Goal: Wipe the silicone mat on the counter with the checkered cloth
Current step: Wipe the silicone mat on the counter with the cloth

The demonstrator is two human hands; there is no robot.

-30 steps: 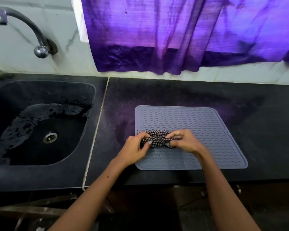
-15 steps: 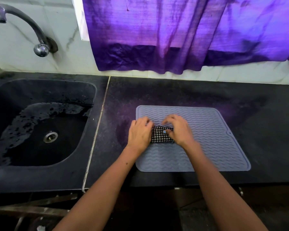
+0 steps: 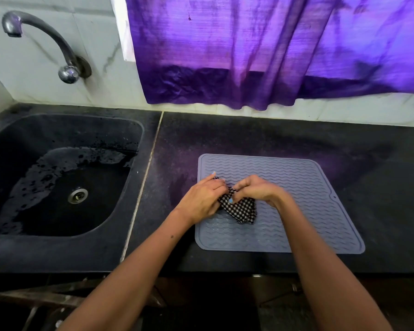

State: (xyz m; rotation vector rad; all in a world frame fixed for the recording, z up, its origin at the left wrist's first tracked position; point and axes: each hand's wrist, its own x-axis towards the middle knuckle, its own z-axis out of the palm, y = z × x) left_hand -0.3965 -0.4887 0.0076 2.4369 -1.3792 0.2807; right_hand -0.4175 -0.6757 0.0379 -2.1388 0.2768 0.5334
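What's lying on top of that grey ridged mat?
A bunched checkered cloth lies on the mat, gripped by the left hand and right hand. The hands cover part of the cloth.

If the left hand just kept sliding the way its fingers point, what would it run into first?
Probably the right hand: the left hand points up and to the right, across the checkered cloth that both hands grip. Depth is hard to judge.
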